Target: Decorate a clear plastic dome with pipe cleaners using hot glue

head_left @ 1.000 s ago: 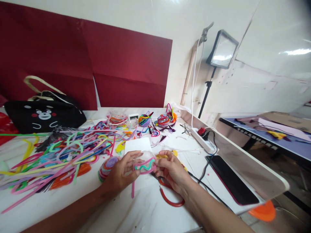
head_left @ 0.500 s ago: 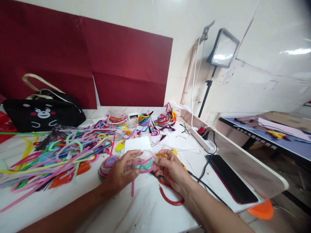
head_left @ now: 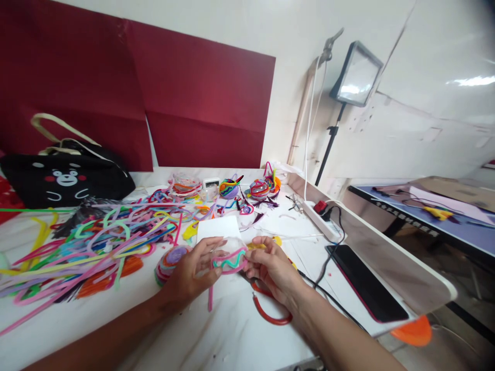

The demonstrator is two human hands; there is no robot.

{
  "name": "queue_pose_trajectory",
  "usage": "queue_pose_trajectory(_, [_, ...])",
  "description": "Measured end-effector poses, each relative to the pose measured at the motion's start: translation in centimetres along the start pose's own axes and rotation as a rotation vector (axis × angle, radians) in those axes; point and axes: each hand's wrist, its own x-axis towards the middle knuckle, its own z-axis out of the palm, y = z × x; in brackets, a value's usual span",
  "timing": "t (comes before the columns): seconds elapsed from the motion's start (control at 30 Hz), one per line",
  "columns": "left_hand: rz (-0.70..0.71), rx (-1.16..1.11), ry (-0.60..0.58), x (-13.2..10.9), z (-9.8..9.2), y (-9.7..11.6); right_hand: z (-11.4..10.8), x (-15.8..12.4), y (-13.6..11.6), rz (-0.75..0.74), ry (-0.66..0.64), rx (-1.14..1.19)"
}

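My left hand (head_left: 196, 265) is closed around the left side of a clear plastic ball (head_left: 231, 248), its rounded shell see-through. Pink pipe cleaners run around the ball, with a wavy teal one between them. On the right side, the fingers of my right hand (head_left: 273, 264) pinch the ball's edge. A pink pipe cleaner (head_left: 211, 298) shows below my left hand. Behind that hand lies a ball wrapped in purple and mixed-colour pipe cleaners (head_left: 172, 260). Under my right wrist is a red curved handle (head_left: 273, 315); the rest of that tool is hidden.
Loose pipe cleaners (head_left: 96, 247) cover the table's left, before a black bag (head_left: 65, 178). Several decorated balls (head_left: 259, 189) stand at the back. A white card (head_left: 218, 228) lies behind my hands. At right are a power strip (head_left: 320, 221), a phone (head_left: 367, 283) and a black cord (head_left: 332, 296).
Both hands keep the same hold on the ball, with hardly any movement. The whole view has shifted very slightly.
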Motion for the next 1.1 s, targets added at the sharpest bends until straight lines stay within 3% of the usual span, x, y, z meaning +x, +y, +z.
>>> queue_pose_trajectory(1.1, [0.020, -0.012, 0.011, 0.03, 0.24, 0.72, -0.35, 0.05, -0.04, 0.014, -0.016, 0.018])
